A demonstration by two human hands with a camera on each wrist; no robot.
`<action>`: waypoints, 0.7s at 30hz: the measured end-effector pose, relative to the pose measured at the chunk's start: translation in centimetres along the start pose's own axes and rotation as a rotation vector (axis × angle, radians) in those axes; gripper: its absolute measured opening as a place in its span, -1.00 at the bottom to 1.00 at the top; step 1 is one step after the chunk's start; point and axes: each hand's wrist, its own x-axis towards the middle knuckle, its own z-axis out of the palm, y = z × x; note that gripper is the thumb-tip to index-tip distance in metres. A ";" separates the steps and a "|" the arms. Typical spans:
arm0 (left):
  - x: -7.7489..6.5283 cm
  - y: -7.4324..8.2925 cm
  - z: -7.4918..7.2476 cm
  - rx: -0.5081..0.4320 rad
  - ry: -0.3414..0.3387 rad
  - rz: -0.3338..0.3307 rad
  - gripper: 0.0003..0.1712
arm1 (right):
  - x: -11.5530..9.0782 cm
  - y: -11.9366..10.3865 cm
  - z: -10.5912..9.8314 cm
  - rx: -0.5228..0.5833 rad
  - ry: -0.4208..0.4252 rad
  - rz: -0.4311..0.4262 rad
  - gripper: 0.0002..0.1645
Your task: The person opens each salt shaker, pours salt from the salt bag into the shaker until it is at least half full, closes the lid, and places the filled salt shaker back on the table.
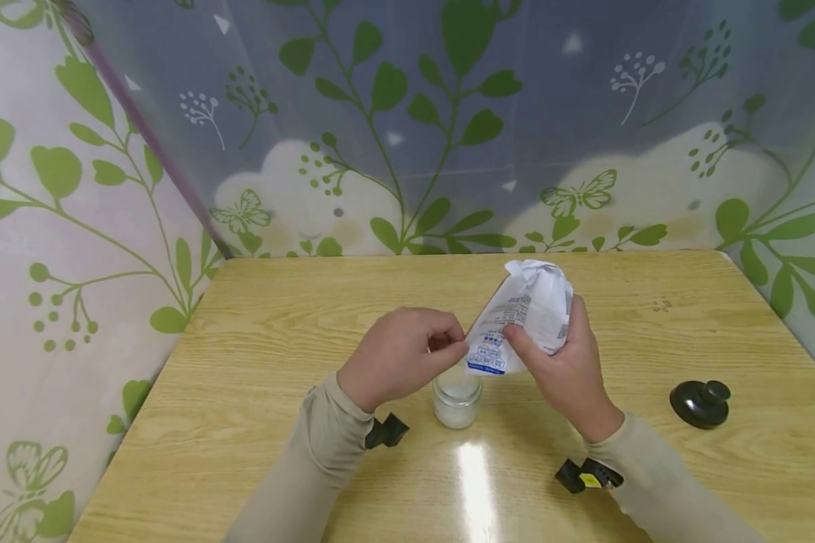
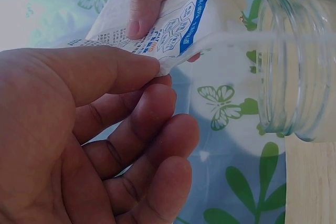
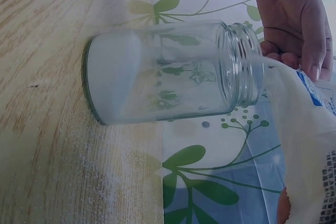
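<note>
My right hand [image 1: 572,369] grips a white printed packet [image 1: 533,305], tilted with its mouth downward, the thumb across its front. At the packet's lower left corner, my left hand [image 1: 402,356] pinches the edge between thumb and index finger; its other fingers curl loosely in the left wrist view. A stream of white grains runs from that corner into an upright glass jar [image 3: 189,77]. White grains [image 3: 113,77] fill the bottom part of the jar, and the jar's mouth [image 2: 273,66] is uncovered. Neither hand touches the jar.
A black lid [image 1: 699,403] with a round knob lies on the wooden table [image 1: 278,339] at the right. Some white grains [image 3: 110,187] are scattered on the tabletop beside the jar. Leaf-patterned walls [image 1: 407,151] stand behind the table and at its sides.
</note>
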 end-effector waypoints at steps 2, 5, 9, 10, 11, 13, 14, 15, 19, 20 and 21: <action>0.0 0.0 0.0 0.000 -0.001 0.000 -0.86 | 0.0 0.0 0.0 0.003 -0.002 0.003 -0.27; 0.1 0.0 0.0 0.003 -0.001 0.004 -0.86 | 0.0 0.0 0.0 0.006 -0.005 0.004 -0.28; 0.1 -0.1 0.1 0.009 0.001 0.009 -0.86 | 0.0 0.0 -0.1 0.010 -0.004 0.000 -0.27; 0.1 -0.1 0.1 0.008 0.002 0.009 -0.86 | 0.0 0.0 -0.1 0.012 -0.004 -0.001 -0.27; 0.1 -0.1 0.1 0.008 0.002 0.008 -0.86 | 0.0 0.0 -0.1 0.014 -0.003 -0.001 -0.27; 0.1 -0.2 0.1 0.007 0.002 0.008 -0.86 | 0.1 0.0 -0.1 0.020 -0.002 -0.003 -0.26; 0.1 -0.1 0.1 0.005 0.002 0.007 -0.86 | 0.1 0.0 -0.1 0.022 -0.001 -0.003 -0.26; 0.1 -0.1 0.1 0.004 0.002 0.006 -0.86 | 0.1 0.0 -0.1 0.023 0.000 -0.004 -0.26; 0.1 -0.1 0.0 0.000 -0.002 0.001 -0.86 | 0.1 0.0 -0.1 0.019 0.003 -0.004 -0.26; 0.1 -0.1 0.0 0.000 -0.003 -0.001 -0.86 | 0.1 -0.1 -0.1 0.018 0.003 -0.003 -0.26; 0.1 -0.1 -0.1 0.001 -0.004 -0.001 -0.86 | 0.1 -0.1 -0.1 0.018 0.003 -0.001 -0.27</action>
